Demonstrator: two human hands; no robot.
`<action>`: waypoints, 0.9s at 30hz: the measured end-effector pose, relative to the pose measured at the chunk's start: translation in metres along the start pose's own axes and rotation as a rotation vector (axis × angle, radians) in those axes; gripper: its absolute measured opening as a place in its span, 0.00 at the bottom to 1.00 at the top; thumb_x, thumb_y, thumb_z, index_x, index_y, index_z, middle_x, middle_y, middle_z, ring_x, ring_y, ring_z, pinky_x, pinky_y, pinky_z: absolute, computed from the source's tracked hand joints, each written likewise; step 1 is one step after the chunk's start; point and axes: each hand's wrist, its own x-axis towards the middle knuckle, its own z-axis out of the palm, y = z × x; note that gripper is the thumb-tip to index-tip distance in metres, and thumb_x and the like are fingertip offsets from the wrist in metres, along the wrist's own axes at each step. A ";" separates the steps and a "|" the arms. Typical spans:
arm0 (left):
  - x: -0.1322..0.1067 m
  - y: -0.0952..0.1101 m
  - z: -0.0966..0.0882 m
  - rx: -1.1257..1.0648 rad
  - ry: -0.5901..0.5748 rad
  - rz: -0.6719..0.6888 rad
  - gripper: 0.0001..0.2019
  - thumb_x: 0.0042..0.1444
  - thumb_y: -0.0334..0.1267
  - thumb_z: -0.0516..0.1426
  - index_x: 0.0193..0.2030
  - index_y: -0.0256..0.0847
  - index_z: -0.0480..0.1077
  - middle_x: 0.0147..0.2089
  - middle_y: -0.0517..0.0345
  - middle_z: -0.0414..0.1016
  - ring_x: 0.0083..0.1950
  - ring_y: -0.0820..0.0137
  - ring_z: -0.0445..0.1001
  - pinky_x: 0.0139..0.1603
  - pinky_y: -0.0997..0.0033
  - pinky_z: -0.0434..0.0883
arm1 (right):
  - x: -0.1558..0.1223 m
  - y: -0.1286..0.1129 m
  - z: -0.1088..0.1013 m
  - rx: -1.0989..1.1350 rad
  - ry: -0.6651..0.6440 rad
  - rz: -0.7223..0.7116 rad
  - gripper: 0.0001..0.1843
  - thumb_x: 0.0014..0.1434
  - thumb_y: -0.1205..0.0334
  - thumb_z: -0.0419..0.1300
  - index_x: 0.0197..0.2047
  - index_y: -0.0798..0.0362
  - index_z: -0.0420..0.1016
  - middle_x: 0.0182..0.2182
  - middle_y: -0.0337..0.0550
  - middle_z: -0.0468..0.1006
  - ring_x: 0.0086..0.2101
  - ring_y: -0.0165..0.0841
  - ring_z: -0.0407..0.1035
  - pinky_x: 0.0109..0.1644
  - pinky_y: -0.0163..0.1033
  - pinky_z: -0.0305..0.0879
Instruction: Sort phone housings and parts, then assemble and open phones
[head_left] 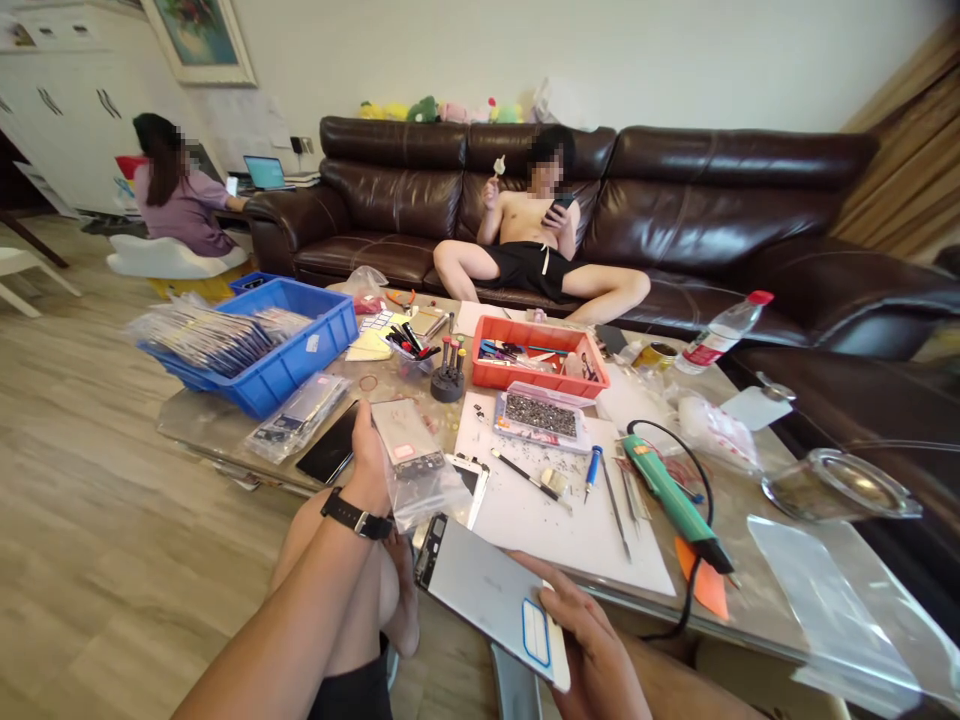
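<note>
While the right hand (589, 640) grips one end of a grey panel (480, 585), thumb by its blue-bordered label (535, 632), the left hand (370, 455) pinches a clear bag (431, 492) with a second panel (403, 425) in it. Fingers are closed on both items, left ones partly hidden behind the bag. Grey panel is off the worktop (435, 330), just on the near side of its edge; bag is up and left of it. Beyond the bag: white-framed screen (477, 482), partly covered. Black screen (324, 450) lies left of the left hand. White sheet (517, 520) carries a brush (525, 474), blue screwdriver (593, 472) and screw box (541, 418). Green tool (671, 498) sits right of the sheet. Further back: orange tray (536, 384), bit stand (448, 383); blue bin (300, 368) at left, full of bagged parts (210, 340). Behind the worktop, a person (529, 215) sits on a sofa (675, 200), phone (559, 205) in hand.
</note>
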 end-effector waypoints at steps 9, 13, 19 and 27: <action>-0.003 0.002 0.005 0.020 0.045 -0.003 0.31 0.69 0.59 0.42 0.46 0.34 0.74 0.28 0.50 0.76 0.25 0.59 0.76 0.29 0.58 0.76 | -0.012 -0.020 0.024 -0.025 -0.077 0.004 0.26 0.46 0.52 0.78 0.48 0.55 0.88 0.37 0.49 0.86 0.36 0.38 0.75 0.41 0.38 0.73; -0.003 0.003 0.006 0.004 0.045 -0.002 0.32 0.70 0.59 0.41 0.52 0.33 0.74 0.30 0.49 0.78 0.27 0.58 0.77 0.32 0.56 0.77 | -0.011 -0.016 0.022 -0.014 -0.056 -0.020 0.26 0.50 0.53 0.77 0.51 0.55 0.86 0.42 0.50 0.86 0.39 0.38 0.75 0.42 0.37 0.72; -0.006 0.004 0.008 0.068 0.045 0.039 0.33 0.70 0.59 0.38 0.53 0.34 0.73 0.32 0.45 0.80 0.27 0.58 0.78 0.27 0.60 0.75 | -0.007 -0.011 0.020 -0.050 -0.077 -0.055 0.30 0.51 0.49 0.76 0.54 0.54 0.85 0.41 0.48 0.85 0.40 0.38 0.74 0.43 0.36 0.69; -0.008 0.004 0.012 0.032 0.072 0.045 0.33 0.70 0.59 0.39 0.53 0.34 0.74 0.32 0.48 0.80 0.26 0.59 0.78 0.26 0.62 0.75 | -0.007 -0.013 0.022 -0.053 -0.099 -0.070 0.28 0.55 0.49 0.75 0.56 0.52 0.83 0.46 0.48 0.85 0.44 0.39 0.75 0.48 0.38 0.70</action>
